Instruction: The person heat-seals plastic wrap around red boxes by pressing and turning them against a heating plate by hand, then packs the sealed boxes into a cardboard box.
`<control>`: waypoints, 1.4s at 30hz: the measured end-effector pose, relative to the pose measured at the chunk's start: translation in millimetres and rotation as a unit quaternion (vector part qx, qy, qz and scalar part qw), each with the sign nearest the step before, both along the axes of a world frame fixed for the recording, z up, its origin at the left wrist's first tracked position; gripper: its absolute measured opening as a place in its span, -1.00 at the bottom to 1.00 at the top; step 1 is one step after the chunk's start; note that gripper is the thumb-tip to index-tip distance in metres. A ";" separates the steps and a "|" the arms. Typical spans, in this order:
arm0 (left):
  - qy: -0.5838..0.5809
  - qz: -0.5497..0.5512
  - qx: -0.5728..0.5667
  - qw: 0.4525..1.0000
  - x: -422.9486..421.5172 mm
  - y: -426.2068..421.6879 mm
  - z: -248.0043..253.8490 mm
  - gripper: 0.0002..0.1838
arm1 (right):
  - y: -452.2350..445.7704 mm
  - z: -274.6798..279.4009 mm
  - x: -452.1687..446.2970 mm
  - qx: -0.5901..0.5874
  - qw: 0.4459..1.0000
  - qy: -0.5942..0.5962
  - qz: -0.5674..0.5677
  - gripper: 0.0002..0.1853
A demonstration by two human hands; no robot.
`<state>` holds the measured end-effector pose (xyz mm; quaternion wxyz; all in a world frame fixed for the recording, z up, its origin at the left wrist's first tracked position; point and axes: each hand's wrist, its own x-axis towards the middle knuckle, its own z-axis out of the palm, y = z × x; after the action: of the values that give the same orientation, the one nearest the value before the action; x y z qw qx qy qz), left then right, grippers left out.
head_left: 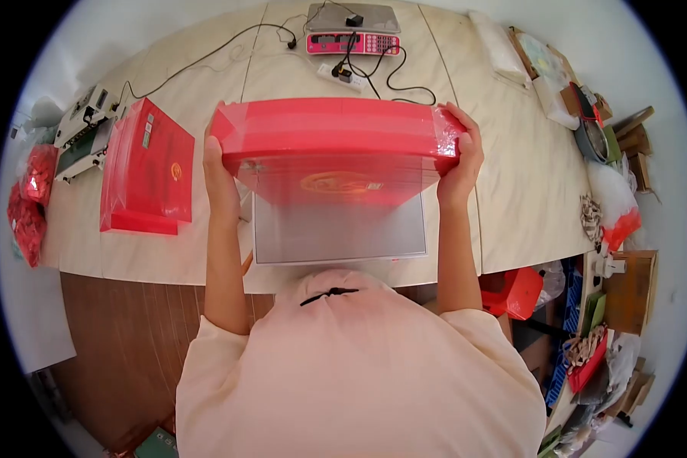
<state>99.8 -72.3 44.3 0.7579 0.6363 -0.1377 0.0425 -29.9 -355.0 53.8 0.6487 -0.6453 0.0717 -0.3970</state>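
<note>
Apparently both left hand (218,164) and right hand (462,164) grip the red box (336,137), most fingers hidden.

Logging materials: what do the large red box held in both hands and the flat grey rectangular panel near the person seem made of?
Large red box: probably glossy cardboard, seemingly in clear film, given wrinkled highlights at one corner.
Flat grey rectangular panel: satin metal or plastic, from its soft sheen; can't tell which.

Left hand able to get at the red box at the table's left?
Probably not: the left hand grips one end of the held red box, the right hand the other. If freed, likely yes; only bare tabletop shows between it and the side red box.
</note>
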 end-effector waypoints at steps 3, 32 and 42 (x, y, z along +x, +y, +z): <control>0.023 0.009 0.021 0.999 -3.5 2.7 2.5 -0.37 | -0.6 -1.6 1.5 -0.027 0.999 -0.012 -0.031 -0.46; 0.023 -0.010 -0.017 1.000 -2.1 3.1 -4.2 -0.31 | -1.6 -0.4 -2.7 -0.030 0.999 -0.026 -0.010 -0.53; -0.008 -0.015 -0.013 1.000 -0.8 5.4 -7.6 -0.33 | -3.9 -2.6 -4.8 -0.075 0.997 -0.017 -0.009 -0.44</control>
<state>99.0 -66.9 36.7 0.7656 0.6237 -0.1531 0.0381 -34.7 -358.8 51.2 0.5961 -0.6848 0.0364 -0.4176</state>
